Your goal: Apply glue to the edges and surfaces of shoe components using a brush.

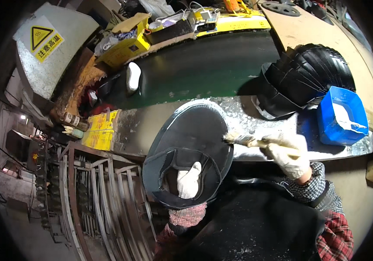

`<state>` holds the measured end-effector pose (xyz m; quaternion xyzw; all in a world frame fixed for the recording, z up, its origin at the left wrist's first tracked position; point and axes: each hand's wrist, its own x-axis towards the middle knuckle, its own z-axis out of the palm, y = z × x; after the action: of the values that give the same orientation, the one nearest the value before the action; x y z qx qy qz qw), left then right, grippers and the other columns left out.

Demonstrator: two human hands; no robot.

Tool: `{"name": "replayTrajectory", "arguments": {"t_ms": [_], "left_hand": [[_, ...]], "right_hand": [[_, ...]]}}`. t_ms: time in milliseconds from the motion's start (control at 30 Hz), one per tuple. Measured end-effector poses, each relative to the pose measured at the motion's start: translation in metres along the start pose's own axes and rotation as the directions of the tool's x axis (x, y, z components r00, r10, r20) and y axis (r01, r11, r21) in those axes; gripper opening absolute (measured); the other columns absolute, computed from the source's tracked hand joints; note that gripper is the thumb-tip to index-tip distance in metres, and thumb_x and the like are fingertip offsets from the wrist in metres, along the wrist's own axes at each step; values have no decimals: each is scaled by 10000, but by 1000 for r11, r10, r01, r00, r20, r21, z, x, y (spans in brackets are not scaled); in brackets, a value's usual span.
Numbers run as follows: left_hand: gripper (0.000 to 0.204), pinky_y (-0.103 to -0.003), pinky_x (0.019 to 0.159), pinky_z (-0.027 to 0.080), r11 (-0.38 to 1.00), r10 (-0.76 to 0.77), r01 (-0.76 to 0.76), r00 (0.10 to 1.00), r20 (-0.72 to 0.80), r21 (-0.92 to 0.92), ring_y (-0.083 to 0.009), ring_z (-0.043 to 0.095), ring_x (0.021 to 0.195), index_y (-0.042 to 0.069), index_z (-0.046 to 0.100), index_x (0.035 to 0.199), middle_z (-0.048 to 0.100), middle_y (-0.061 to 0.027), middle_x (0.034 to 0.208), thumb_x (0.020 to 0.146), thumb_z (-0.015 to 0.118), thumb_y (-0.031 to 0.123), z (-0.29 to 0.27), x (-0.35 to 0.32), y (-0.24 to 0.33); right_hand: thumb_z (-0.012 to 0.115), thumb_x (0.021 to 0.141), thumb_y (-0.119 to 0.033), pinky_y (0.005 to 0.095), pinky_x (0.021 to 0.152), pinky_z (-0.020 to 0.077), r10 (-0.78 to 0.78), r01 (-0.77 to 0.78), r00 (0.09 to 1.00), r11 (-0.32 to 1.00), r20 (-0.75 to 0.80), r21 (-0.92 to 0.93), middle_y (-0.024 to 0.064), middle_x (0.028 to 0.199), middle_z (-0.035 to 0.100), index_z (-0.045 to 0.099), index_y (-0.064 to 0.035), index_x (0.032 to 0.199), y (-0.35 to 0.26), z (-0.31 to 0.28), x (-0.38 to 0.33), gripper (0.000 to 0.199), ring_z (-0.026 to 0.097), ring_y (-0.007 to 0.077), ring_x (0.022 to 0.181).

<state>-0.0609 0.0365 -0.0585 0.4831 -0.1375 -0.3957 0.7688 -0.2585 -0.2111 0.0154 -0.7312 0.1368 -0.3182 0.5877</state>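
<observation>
My left hand, in a white glove, is pushed inside a black shoe upper and holds it up, its flat lasted bottom facing me. My right hand, also gloved in white, grips a glue brush by its handle. The bristles touch the right edge of the upper's black bottom. Both sit over the front edge of a glue-stained metal bench.
A blue plastic glue tub stands at the right on the bench. Behind it lies a stack of black shoe uppers. A white sole rides on the green conveyor belt. Yellow boxes and a metal rack are at the left.
</observation>
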Motion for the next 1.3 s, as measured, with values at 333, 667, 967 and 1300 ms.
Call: {"name": "replayTrajectory", "arguments": {"t_ms": [333, 667, 967, 1300], "left_hand": [[240, -336, 764, 517, 965, -124, 149, 984, 125, -216, -235, 637, 847, -4, 587, 1161, 653, -116, 998, 952, 518, 94, 30, 25, -5], [238, -334, 720, 518, 941, -155, 199, 972, 174, -274, -234, 634, 801, 14, 593, 1149, 650, -115, 948, 957, 521, 134, 28, 46, 18], [238, -333, 681, 518, 963, -136, 163, 981, 135, -216, -234, 631, 759, 31, 598, 1139, 648, -114, 904, 962, 524, 171, 32, 43, 30], [241, -331, 637, 519, 990, -91, 98, 993, 72, -101, -234, 627, 713, 49, 605, 1128, 646, -112, 854, 967, 527, 212, 46, 11, 28]], "right_hand": [[607, 894, -323, 359, 569, 521, -710, 767, 638, 621, 298, -162, 110, 636, 598, 660, -48, 1038, -65, 100, 50, 315, 624, 298, 583], [731, 809, -184, 325, 706, 557, -166, 110, 769, 986, 617, 128, 118, 859, 694, 675, -16, 985, -63, 48, 13, 250, 685, 244, 774], [751, 789, -227, 290, 648, 523, -302, 417, 859, 880, 413, -226, 113, 823, 694, 688, -17, 960, -60, -6, -21, 278, 670, 177, 716], [674, 853, -127, 278, 615, 512, -295, 349, 923, 912, 248, -214, 101, 750, 655, 676, 17, 896, -38, -33, -3, 151, 657, 183, 692]]}}
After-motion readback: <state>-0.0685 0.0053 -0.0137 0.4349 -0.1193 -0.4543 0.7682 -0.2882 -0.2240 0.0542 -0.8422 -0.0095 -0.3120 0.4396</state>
